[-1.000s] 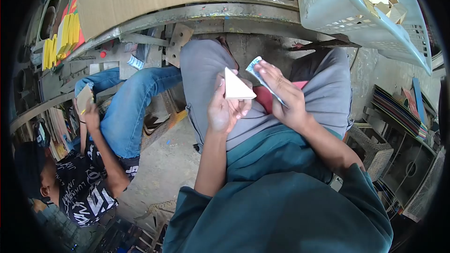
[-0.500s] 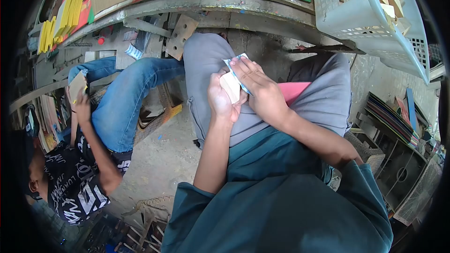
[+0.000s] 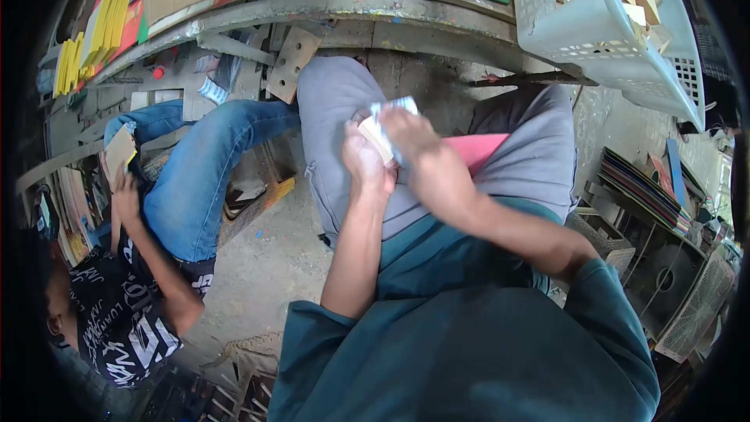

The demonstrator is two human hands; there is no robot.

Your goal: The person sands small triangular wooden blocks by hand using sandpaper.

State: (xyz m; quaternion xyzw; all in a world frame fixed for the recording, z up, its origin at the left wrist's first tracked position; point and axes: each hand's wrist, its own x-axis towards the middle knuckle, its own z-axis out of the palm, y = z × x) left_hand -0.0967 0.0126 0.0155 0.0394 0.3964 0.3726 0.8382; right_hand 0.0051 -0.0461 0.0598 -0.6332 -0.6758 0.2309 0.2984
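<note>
My left hand (image 3: 364,162) is wrapped round a small pale wooden block (image 3: 376,141), held above my lap. My right hand (image 3: 430,160), blurred by motion, grips a folded piece of sandpaper (image 3: 405,105) with blue and white print on its back. The sandpaper lies against the block's right side, and my right fingers cover much of it. Pale dust coats my left palm and thumb base. Where the sandpaper's rough face meets the wood is hidden.
A white plastic basket (image 3: 574,19) of wooden pieces stands upper right. Along the front runs a worn bench edge (image 3: 344,6) with cardboard on top and yellow pieces (image 3: 105,27) at left. A co-worker in blue jeans (image 3: 191,195) sits close on my left, holding a flat board (image 3: 119,148).
My right hand and the sandpaper have shifted across the block, now covering more of its face. The co-worker's hand has moved down slightly. The whole view has shifted a little.
</note>
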